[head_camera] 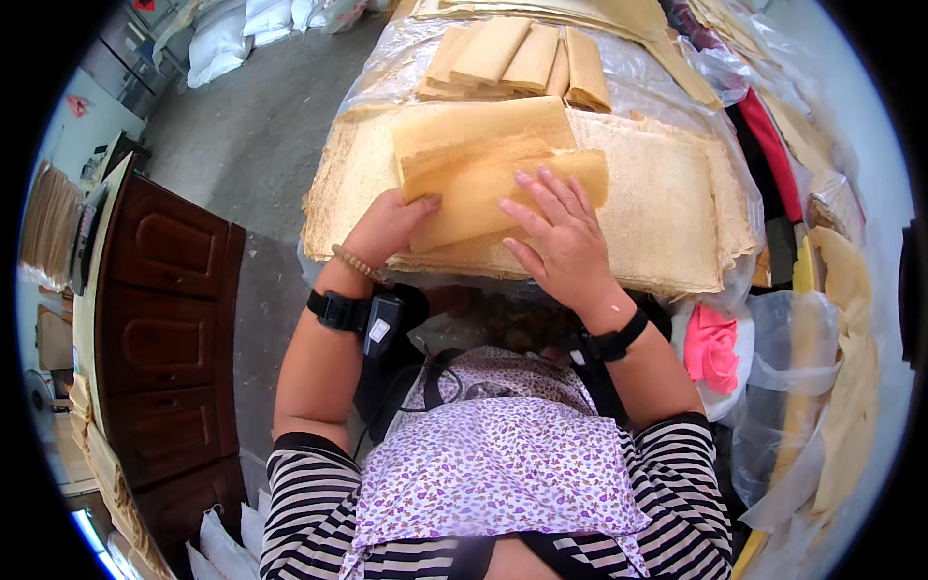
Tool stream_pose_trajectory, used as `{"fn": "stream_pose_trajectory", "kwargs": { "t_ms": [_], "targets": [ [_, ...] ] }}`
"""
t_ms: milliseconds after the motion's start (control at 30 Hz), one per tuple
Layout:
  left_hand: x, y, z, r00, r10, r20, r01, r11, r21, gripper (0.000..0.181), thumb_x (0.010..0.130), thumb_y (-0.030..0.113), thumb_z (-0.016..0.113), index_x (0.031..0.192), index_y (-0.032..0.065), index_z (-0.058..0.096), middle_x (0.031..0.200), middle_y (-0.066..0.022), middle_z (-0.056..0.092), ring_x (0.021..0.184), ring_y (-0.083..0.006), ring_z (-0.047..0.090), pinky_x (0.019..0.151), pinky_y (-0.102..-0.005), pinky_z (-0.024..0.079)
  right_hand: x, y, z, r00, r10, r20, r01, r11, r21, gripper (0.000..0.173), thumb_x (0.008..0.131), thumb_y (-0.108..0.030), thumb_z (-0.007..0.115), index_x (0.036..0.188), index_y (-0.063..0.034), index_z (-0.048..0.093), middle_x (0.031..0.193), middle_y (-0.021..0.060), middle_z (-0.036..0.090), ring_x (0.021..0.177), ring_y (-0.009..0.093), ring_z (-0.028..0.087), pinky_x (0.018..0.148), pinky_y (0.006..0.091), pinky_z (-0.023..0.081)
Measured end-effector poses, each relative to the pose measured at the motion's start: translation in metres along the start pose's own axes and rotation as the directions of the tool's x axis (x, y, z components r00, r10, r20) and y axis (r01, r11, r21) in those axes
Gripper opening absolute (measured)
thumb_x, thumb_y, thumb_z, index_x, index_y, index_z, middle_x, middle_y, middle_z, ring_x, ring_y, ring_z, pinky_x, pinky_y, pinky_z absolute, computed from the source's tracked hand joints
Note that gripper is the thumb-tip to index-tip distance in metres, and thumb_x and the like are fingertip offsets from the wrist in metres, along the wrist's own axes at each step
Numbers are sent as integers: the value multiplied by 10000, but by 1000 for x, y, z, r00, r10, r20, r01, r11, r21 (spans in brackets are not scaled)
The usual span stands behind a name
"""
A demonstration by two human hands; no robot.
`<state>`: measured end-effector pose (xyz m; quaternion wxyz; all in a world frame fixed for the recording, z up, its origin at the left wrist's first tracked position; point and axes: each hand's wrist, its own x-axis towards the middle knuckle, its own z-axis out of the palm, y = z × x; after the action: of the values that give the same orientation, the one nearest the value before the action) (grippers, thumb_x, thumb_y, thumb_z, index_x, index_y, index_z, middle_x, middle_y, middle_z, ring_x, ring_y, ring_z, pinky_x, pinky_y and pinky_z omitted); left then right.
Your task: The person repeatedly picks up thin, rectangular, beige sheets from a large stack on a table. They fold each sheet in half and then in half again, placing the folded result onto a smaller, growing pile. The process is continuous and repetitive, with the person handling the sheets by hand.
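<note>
A thin, golden-tan sheet (471, 174), partly folded over itself, lies on a broad stack of paler, rough-edged sheets (660, 188). Whether they are paper or dried bean curd skin I cannot tell. My left hand (388, 225) pinches the folded sheet at its near left edge, thumb on top and fingers hidden underneath. Resting on the right part of the fold, my right hand (562, 228) has its fingers spread and grips nothing. Just beyond the stack sits a pile of folded tan bundles (500, 58).
Clear plastic film (652, 76) covers the table beneath the stacks. More large sheets (551, 11) lie at the far end. A dark wooden cabinet (167, 341) stands to the left, white sacks (221, 40) at the far left. A pink cloth (710, 348) lies at right.
</note>
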<state>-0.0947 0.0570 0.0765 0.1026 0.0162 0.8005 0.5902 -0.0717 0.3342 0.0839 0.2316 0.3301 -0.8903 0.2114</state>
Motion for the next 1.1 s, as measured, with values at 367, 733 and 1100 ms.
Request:
{"fn": "stream_pose_trajectory", "kwargs": {
  "t_ms": [367, 733, 1100],
  "targets": [
    [34, -28, 10, 974, 90, -207, 33, 851, 524, 336, 996, 244, 640, 1235, 20, 711, 989, -194, 752, 885, -284, 742, 780, -360, 580, 2, 20, 35, 988, 28, 150, -3, 986, -165, 509, 937, -457, 676, 1397, -242, 631, 1526, 99, 539, 1449, 339, 450, 1214, 583, 261],
    [0, -4, 44, 804, 587, 101, -405, 416, 814, 590, 814, 189, 786, 1370, 99, 613, 1416, -160, 623, 1339, -371, 563, 1106, -477, 440, 25, 62, 7, 990, -36, 139, 45, 997, -64, 461, 800, -157, 742, 1259, -149, 696, 1356, 116, 667, 1264, 331, 623, 1050, 433, 504],
    [-34, -14, -26, 998, 47, 39, -44, 997, -59, 185, 976, 150, 712, 1096, 10, 728, 909, 19, 701, 840, -56, 611, 747, -247, 521, -7, 95, -45, 756, 437, 488, -650, 411, 639, 193, 985, -154, 697, 931, 29, 726, 860, -47, 674, 809, 30, 587, 746, 229, 495]
  ]
}}
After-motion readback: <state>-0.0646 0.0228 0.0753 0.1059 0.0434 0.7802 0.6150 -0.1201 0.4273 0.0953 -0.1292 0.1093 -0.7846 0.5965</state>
